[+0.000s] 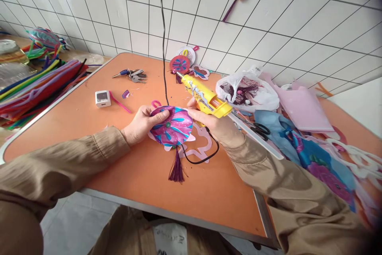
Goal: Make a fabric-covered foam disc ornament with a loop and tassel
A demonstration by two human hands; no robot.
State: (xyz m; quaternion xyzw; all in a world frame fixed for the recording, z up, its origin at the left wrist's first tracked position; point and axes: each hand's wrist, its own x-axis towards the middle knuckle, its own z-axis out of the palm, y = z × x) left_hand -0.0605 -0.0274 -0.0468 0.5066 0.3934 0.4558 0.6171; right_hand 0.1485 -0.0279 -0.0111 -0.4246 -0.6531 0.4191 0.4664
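Note:
My left hand (141, 124) pinches the left edge of a round purple fabric ornament (171, 127) with blue petal shapes and a small green centre. From the ornament's bottom hangs a dark purple tassel (177, 167), and a pink loop (156, 104) shows at its top. In my right hand (219, 125) is a yellow glue gun (205, 98), its nozzle pointing up and left, away from the ornament. The right fingers also touch the ornament's right edge. Beneath the ornament lies a pale pink cut-out frame (204, 154), partly hidden, with a black cord curving over it.
Keys (135, 75) and a white charger (102, 98) lie at left. Finished-looking ornaments (180, 63) rest by the tiled wall. At right are a plastic bag (253, 102) with tassels, scissors (260, 128), a white stick (259, 137) and blue fabric (310, 147). Pipe cleaners (38, 92) fill the far left.

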